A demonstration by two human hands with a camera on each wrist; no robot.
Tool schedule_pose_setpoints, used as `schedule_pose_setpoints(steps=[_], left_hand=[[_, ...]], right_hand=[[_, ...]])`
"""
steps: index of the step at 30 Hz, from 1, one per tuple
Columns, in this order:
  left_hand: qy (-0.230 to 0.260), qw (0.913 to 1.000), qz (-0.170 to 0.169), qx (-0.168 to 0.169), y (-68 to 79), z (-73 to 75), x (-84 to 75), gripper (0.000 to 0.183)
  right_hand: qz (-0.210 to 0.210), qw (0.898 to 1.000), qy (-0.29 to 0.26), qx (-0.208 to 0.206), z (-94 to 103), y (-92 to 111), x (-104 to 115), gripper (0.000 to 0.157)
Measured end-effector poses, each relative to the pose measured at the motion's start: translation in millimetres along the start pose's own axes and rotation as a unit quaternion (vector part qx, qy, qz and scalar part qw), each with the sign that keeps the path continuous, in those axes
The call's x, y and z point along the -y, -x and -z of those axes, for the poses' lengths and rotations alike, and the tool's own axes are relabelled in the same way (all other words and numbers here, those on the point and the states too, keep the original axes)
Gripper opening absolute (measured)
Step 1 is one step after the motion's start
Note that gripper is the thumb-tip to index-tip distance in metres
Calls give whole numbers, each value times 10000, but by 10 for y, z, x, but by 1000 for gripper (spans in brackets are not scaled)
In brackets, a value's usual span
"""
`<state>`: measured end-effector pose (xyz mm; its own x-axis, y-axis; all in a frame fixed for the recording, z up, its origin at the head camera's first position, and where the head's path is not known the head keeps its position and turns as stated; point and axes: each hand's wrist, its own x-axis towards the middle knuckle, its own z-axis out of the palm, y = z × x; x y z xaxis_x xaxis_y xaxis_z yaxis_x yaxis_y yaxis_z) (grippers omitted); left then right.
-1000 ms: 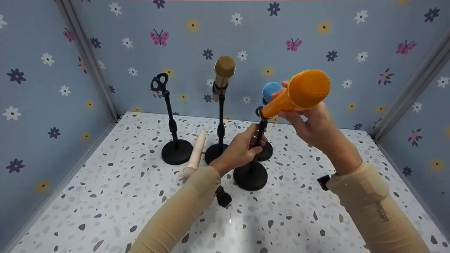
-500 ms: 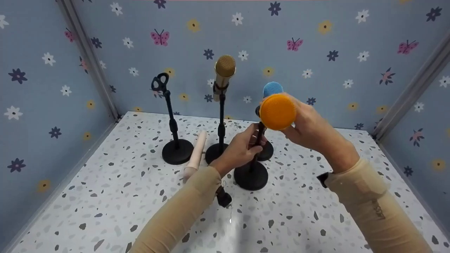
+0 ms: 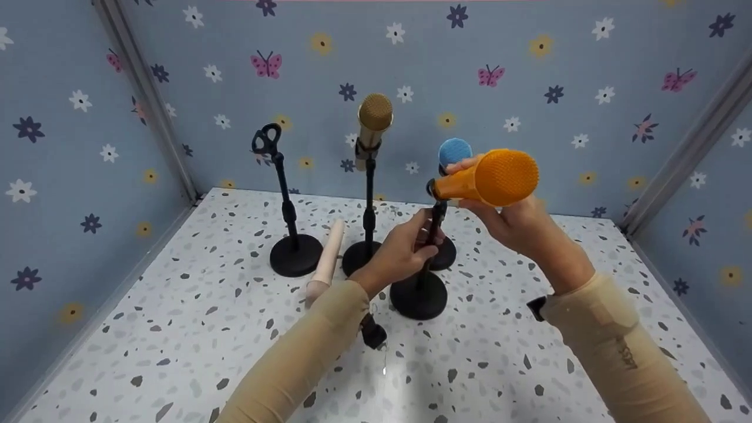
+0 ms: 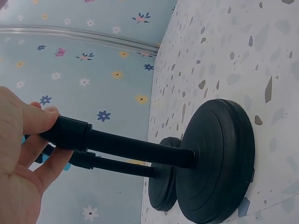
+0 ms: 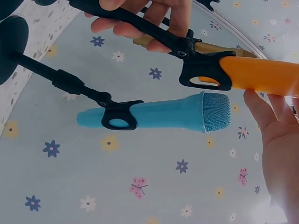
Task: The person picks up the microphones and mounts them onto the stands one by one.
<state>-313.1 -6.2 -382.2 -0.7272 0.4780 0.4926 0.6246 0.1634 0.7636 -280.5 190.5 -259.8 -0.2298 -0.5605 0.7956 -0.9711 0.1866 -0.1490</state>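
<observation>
My right hand [image 3: 523, 220] holds an orange microphone [image 3: 505, 176] by its handle, head pointing right and toward me. The handle's tail end sits in the black clip [image 5: 205, 72] on top of a microphone stand [image 3: 418, 296]. My left hand [image 3: 405, 249] grips this stand's pole below the clip; the left wrist view shows thumb and fingers round the pole's thick collar [image 4: 70, 133]. The stand's round base is on the table. Close behind it, a blue microphone [image 5: 163, 114] rests in the clip of another stand, partly hidden in the head view.
A gold microphone [image 3: 376, 111] stands clipped on a stand left of my hands. Farther left is a stand with a bare clip [image 3: 267, 138]. A pale pink microphone [image 3: 329, 252] lies on the speckled table [image 3: 176, 352]. Flowered walls [image 3: 529, 76] enclose the back and sides.
My right hand has lowered the orange microphone to the clip; its head swung toward me, then back to the right. My left hand has stayed on the pole.
</observation>
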Motion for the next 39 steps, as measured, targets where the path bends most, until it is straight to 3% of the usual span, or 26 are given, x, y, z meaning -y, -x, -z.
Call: schedule_pose_setpoints(steps=[7, 13, 21, 28, 39], left_hand=[[-77, 9999, 67, 17, 9, -4, 4, 44], [-35, 9998, 163, 126, -5, 22, 13, 46], [-147, 9986, 380, 338, -4, 21, 15, 49], [-101, 9955, 734, 591, -4, 54, -21, 53], [-104, 9965, 587, 588, -7, 78, -5, 53]], right_hand=[[-431, 9990, -98, 65, -100, 118, -73, 43], [-543, 9984, -23, 144, -108, 119, -19, 53], [-192, 9993, -80, -319, -65, 129, 92, 51], [-444, 9977, -17, -521, -56, 99, 81, 50], [-363, 9976, -95, -585, -51, 77, 25, 50]])
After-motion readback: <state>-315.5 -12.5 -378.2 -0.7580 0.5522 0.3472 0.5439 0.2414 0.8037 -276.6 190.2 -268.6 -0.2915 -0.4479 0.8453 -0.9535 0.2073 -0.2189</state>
